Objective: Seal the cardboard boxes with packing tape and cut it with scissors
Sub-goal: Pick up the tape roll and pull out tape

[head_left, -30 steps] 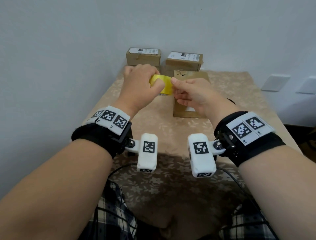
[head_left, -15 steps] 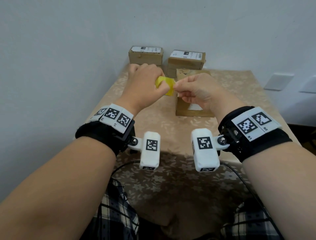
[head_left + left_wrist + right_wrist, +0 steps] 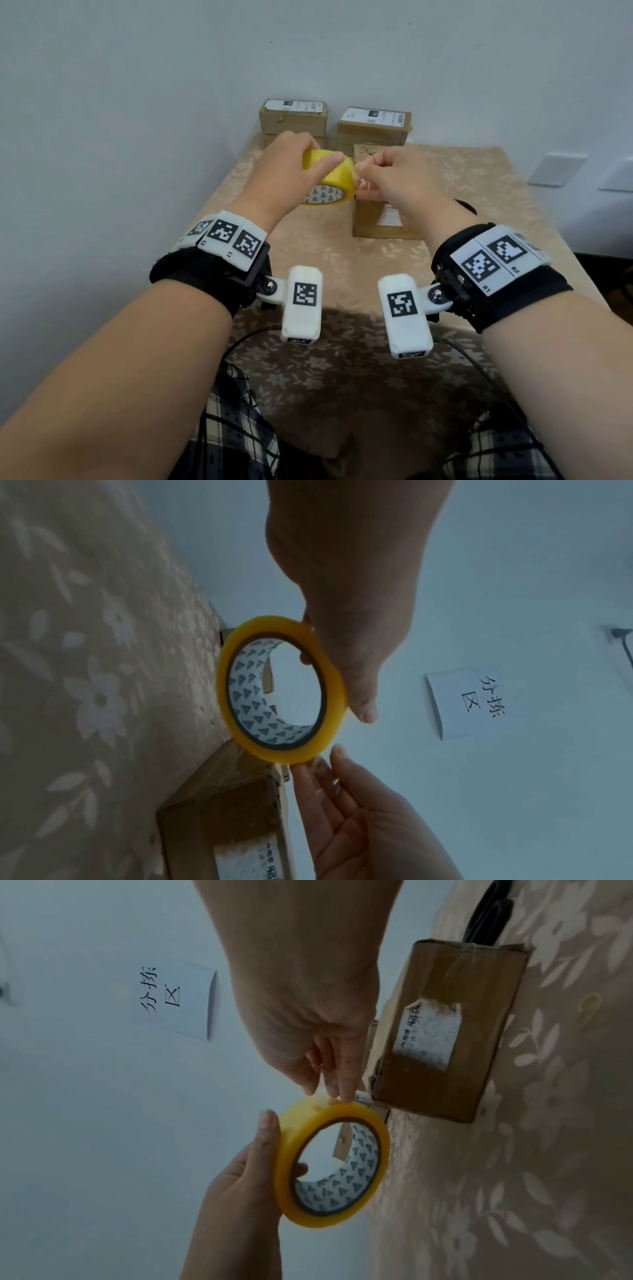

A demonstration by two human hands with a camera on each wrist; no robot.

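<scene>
A yellow packing tape roll (image 3: 337,176) with a white printed core is held up over the table by my left hand (image 3: 294,168), thumb on its outer face and fingers round the far side. My right hand (image 3: 371,169) pinches at the tape's loose end on the roll's rim, where a short clear strip shows. In the right wrist view its thumb and fingers (image 3: 337,1085) meet on the roll (image 3: 291,1153). Under the hands lies a brown cardboard box (image 3: 371,219) with a torn label (image 3: 428,1037). Black scissors (image 3: 486,915) lie beyond it.
Two more labelled cardboard boxes (image 3: 293,120) (image 3: 373,128) stand at the back against the wall. A floral tablecloth (image 3: 479,192) covers the table. A paper sign (image 3: 469,702) hangs on the wall. Cables trail off the near table edge.
The left hand has tilted the roll so its printed core faces me. The right hand's fingertips stay at the roll's rim, and a short strip of tape now shows there.
</scene>
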